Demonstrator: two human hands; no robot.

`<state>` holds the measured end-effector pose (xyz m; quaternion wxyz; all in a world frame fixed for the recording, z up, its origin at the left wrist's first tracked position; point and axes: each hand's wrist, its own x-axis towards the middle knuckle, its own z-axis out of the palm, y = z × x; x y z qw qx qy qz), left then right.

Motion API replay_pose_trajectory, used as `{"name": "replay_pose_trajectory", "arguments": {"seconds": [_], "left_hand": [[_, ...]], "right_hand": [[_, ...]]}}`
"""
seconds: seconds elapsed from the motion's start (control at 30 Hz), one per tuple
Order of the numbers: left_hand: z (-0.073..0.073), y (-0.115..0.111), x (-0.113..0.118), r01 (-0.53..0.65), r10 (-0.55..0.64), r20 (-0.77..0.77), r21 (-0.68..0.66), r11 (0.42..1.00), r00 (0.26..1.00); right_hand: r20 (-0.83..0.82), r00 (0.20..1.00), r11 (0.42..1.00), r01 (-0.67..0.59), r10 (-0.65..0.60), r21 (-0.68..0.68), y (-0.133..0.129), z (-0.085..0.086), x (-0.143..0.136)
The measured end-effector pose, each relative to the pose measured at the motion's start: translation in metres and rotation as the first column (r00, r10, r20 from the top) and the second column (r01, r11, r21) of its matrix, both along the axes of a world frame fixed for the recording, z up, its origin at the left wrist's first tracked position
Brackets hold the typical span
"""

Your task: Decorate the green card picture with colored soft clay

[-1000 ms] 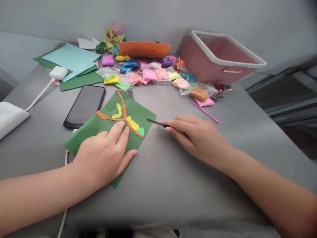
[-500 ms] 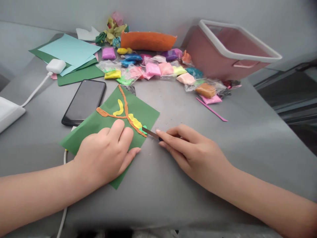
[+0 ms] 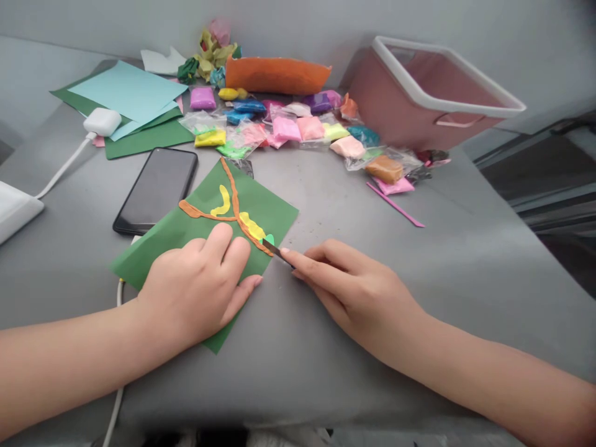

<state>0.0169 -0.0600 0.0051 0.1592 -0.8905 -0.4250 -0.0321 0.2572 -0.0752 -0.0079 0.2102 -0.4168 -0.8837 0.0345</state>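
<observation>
A sheet of green paper (image 3: 270, 202) lies slanted on the table with orange clay strips (image 3: 233, 192) stuck on it in a branching shape. Yellow clay (image 3: 252, 226) fills one side of the lower branch, and a small bright green piece (image 3: 269, 239) sits at its end. My left hand (image 3: 200, 279) presses on the paper, fingers curled under and thumb out along the edge. Between the thumb and fingers of my right hand (image 3: 354, 285) is a thin craft knife (image 3: 272, 248); its flat dark blade reaches the green clay. Most of its handle is hidden.
A black phone (image 3: 156, 189) lies left of the paper. Behind are several bagged clay packets (image 3: 286, 129), coloured paper sheets (image 3: 130, 90) and an orange piece (image 3: 279, 76). A pink bin (image 3: 395, 99) stands back right, near a pink stick (image 3: 395, 205). A white cable (image 3: 118, 403) runs past my left arm.
My right hand has shifted slightly left and down with the craft knife, whose blade now lies more steeply across the branch end. My left hand stays on the paper.
</observation>
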Motion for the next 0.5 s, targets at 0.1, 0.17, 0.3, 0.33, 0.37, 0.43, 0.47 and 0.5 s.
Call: {"name": "replay_pose_trajectory", "arguments": {"seconds": [0.1, 0.17, 0.3, 0.33, 0.37, 0.43, 0.47, 0.5], "left_hand": [[0.0004, -0.0002, -0.0002, -0.006, 0.005, -0.001, -0.007, 1.000, 1.000], [0.0008, -0.0006, -0.0003, -0.008, 0.008, 0.000, -0.012, 1.000, 1.000], [0.0015, -0.0012, -0.0002, -0.019, 0.018, -0.006, -0.032, 0.999, 1.000], [0.0016, -0.0013, -0.0001, -0.021, 0.021, -0.009, -0.036, 0.999, 1.000], [0.0016, -0.0013, 0.0001, -0.023, 0.023, -0.010, -0.038, 0.999, 1.000], [0.0013, -0.0011, 0.0005, -0.025, 0.025, -0.010, -0.036, 0.999, 1.000], [0.0011, -0.0009, 0.0007, -0.027, 0.027, -0.010, -0.035, 0.999, 1.000], [0.0008, -0.0006, 0.0009, -0.029, 0.028, -0.011, -0.034, 0.999, 1.000]], "right_hand": [[0.012, 1.000, 1.000, -0.012, 0.012, 0.002, 0.0005, 0.0002, 0.0002], [0.029, 0.999, 1.000, -0.021, 0.021, 0.017, 0.0010, 0.0002, 0.0003], [0.048, 0.998, 0.997, -0.043, 0.040, 0.056, 0.0014, -0.0010, 0.0005], [0.050, 0.998, 0.997, -0.045, 0.042, 0.059, 0.0012, -0.0016, 0.0004], [0.051, 0.998, 0.997, -0.047, 0.044, 0.059, 0.0009, -0.0024, 0.0003], [0.058, 0.997, 0.997, -0.049, 0.046, 0.057, 0.0000, -0.0043, -0.0001], [0.063, 0.997, 0.997, -0.048, 0.045, 0.060, -0.0005, -0.0052, -0.0005], [0.068, 0.997, 0.997, -0.047, 0.042, 0.065, -0.0010, -0.0059, -0.0011]]}}
